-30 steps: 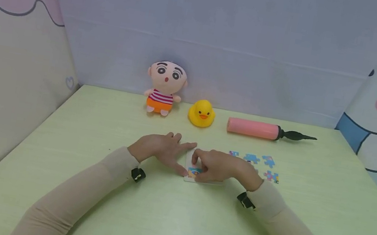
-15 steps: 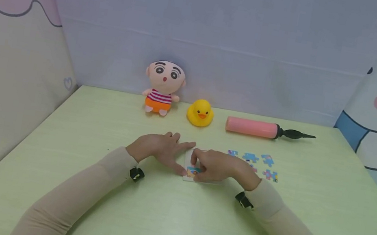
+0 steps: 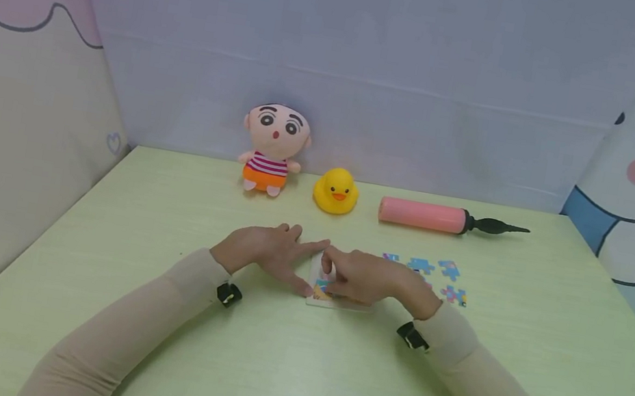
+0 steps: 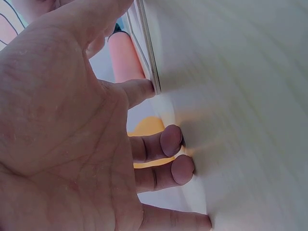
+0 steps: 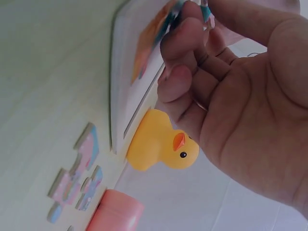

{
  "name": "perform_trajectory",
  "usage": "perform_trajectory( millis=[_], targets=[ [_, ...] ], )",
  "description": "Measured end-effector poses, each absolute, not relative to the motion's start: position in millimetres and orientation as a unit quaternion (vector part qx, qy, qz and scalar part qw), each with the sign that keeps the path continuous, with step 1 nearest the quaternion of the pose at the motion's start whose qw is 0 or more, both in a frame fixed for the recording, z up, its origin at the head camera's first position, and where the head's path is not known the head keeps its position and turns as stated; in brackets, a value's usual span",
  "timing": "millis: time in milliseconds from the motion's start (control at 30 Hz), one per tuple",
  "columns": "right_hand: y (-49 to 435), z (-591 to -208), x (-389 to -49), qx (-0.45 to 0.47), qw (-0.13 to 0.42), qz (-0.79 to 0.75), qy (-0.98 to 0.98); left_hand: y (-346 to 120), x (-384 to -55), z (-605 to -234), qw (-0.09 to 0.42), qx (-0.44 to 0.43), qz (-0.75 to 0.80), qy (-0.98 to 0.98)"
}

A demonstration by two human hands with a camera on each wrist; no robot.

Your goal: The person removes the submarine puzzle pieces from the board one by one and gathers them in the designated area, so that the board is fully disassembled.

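Observation:
A small white puzzle board (image 3: 338, 306) lies flat on the table, with an orange and teal picture section (image 5: 149, 41) in it. My left hand (image 3: 279, 254) spreads its fingers at the board's left side. In the left wrist view, a fingertip touches the board's edge (image 4: 150, 53), while other fingertips reach the tabletop. Over the board, my right hand (image 3: 363, 278) has curled fingers and pinches a teal and pink puzzle piece (image 5: 206, 13) between thumb and index finger. Fingers hide most of that piece. Several loose puzzle pieces (image 3: 448, 270) lie right of the board.
Along the back of the table sit a plush doll (image 3: 273, 149), a yellow rubber duck (image 3: 336, 190) and a pink hand pump (image 3: 423, 215) with a black nozzle. A pale cloth backdrop (image 3: 343, 77) rises behind them.
My right hand has shifted slightly over the board, its thumb moving up and inward toward the index finger. My left hand keeps its place at the board's edge.

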State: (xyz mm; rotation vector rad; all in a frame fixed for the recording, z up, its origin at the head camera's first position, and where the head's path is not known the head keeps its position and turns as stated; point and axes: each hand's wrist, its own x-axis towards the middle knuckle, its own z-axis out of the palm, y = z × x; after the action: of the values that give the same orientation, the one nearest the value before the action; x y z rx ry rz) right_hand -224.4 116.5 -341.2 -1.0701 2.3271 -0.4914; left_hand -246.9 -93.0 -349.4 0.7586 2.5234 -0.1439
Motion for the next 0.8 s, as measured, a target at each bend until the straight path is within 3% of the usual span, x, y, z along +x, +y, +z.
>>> perform_trajectory(
  millis=[800],
  targets=[
    [131.9, -329.8, -226.7, -0.381, 0.271, -0.231, 0.853, -91.5, -245.6, -349.3, 0.247, 0.275, -0.064, 0.927]
  ],
)
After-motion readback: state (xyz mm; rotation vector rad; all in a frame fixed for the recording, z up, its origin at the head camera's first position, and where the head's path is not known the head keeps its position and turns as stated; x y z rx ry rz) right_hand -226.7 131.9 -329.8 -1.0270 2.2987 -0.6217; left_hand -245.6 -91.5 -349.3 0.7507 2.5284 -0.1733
